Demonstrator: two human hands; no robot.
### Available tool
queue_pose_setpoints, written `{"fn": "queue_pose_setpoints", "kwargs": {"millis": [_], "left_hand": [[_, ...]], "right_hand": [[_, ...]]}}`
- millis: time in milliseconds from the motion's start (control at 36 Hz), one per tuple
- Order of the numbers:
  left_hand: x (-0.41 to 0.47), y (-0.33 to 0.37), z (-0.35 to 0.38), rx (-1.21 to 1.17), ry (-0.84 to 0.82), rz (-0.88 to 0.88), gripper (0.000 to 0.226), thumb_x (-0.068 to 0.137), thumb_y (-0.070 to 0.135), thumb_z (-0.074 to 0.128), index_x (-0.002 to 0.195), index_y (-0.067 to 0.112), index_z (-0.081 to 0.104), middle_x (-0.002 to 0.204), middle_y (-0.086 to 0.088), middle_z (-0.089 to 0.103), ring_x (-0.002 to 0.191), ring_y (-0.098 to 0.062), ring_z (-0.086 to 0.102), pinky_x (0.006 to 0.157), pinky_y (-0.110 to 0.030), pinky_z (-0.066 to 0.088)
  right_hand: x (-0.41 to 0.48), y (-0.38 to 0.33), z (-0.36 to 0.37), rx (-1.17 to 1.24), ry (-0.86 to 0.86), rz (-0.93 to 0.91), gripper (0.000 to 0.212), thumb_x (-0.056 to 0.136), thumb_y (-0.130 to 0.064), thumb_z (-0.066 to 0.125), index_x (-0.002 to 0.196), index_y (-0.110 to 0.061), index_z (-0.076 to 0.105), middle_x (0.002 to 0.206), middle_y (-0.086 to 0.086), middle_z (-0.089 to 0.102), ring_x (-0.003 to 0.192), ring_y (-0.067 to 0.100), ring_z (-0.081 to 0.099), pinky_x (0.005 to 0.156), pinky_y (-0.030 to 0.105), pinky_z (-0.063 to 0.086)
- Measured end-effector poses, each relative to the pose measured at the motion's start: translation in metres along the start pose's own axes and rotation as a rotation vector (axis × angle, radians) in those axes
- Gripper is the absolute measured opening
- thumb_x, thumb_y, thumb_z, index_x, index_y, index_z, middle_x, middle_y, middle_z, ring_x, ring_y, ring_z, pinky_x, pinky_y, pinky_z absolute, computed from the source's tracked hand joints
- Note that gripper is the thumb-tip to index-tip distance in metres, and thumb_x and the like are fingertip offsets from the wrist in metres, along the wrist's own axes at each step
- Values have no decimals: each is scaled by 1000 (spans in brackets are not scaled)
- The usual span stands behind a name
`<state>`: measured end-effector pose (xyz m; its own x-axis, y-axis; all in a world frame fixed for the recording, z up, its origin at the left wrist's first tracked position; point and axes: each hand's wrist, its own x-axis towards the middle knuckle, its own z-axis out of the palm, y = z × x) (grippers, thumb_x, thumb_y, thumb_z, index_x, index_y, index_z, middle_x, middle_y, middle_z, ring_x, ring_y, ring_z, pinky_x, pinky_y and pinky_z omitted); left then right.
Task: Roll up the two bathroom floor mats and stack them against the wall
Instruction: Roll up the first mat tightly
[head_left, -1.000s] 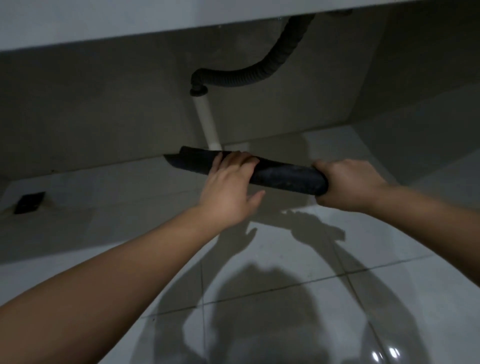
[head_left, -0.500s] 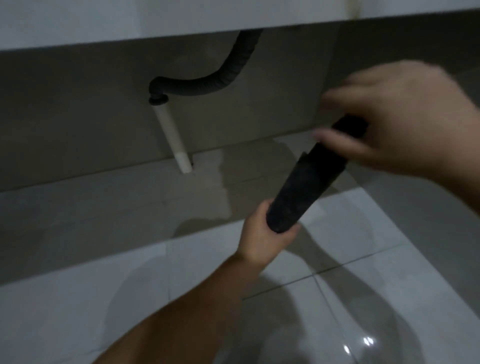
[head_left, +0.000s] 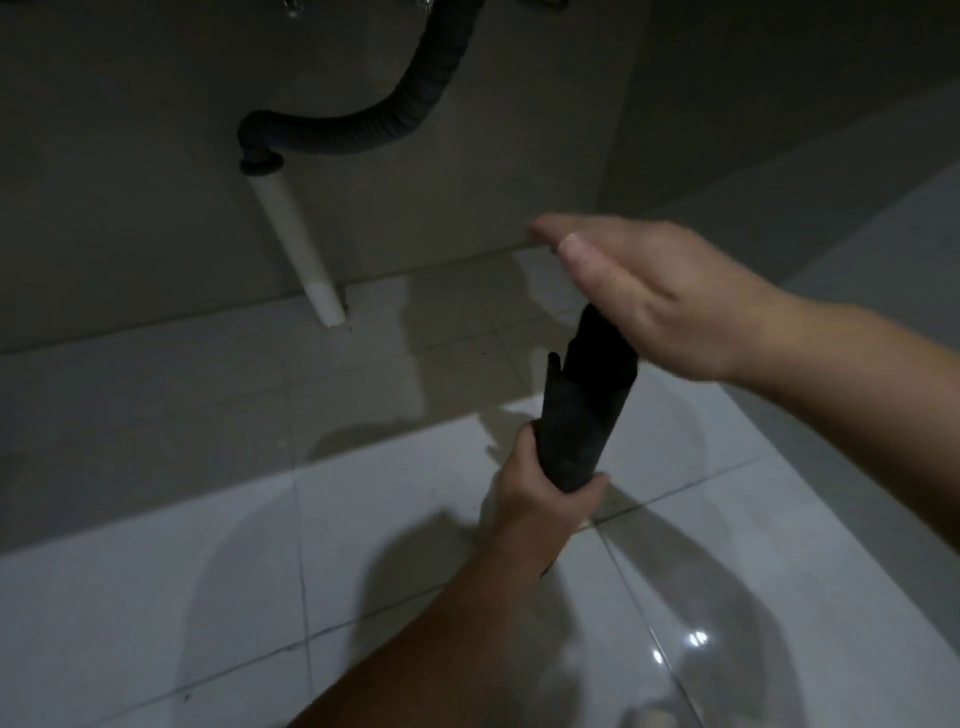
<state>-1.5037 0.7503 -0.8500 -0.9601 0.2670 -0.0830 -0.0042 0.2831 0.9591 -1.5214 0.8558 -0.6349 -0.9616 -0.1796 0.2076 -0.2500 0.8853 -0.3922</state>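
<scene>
Two hands: left hand (head_left: 540, 499) nearer, right hand (head_left: 654, 296) farther and higher, 1 roll between them.
Floor: glossy pale floor tiles (head_left: 208, 545), arm shadows on them.
Left grip: fingers and thumb wrapped tight round the roll's lower end.
Mat: 1 rolled mat (head_left: 582, 415), black, near upright with a slight lean, held above the tiles; layers uneven at the top.
Right grip: flat, fingers straight and together, palm over the roll's top end and hiding the tip; clasps nothing.
Pipe: 1 white drain pipe (head_left: 296, 244), slanted, meets the floor at the wall foot.
Hose: 1 dark corrugated hose (head_left: 374, 130), joined to the pipe top.
Wall: grey wall (head_left: 130, 182), behind; mat well apart from it.
</scene>
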Motion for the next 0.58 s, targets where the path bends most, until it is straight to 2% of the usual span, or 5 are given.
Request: {"fn": "queue_pose_setpoints", "kwargs": {"millis": [111,250,389,500,583], "left_hand": [[1,2,2,23,7,5,62,53,52,76,105,39,45,98,4,66,91,-18,65,78,-42,55],[1,10,9,-32,35,68,71,56,47,77,119,34,47,107,5,66,98,-14,63,83,-32,54],[-2,15,9,-92,29,120,66,61,29,83,118,24,50,105,5,65,93,-1,60,75,-13,47],[2,19,10,-96,8,131,70,63,32,82,120,36,43,104,12,62,94,1,59,77,-15,48],[2,25,11,-105,-19,160,72,65,21,84,125,26,44,105,12,59,94,8,53,78,-4,42]], "right_hand": [[-8,11,34,-173,-208,22,54,99,-44,21,128,-14,54,133,7,56,122,26,51,99,33,40],[2,9,11,-4,-21,87,61,94,-51,18,132,-17,51,139,4,52,129,19,45,108,35,35],[-10,8,33,-178,-258,113,71,87,-64,8,123,-27,57,138,2,52,126,24,47,101,38,39],[4,9,6,43,-61,208,68,89,-59,13,134,-24,50,142,2,49,131,19,43,106,32,32],[-5,5,27,-151,-245,224,81,77,-69,4,137,-32,43,145,1,44,133,22,40,108,38,33]]}}
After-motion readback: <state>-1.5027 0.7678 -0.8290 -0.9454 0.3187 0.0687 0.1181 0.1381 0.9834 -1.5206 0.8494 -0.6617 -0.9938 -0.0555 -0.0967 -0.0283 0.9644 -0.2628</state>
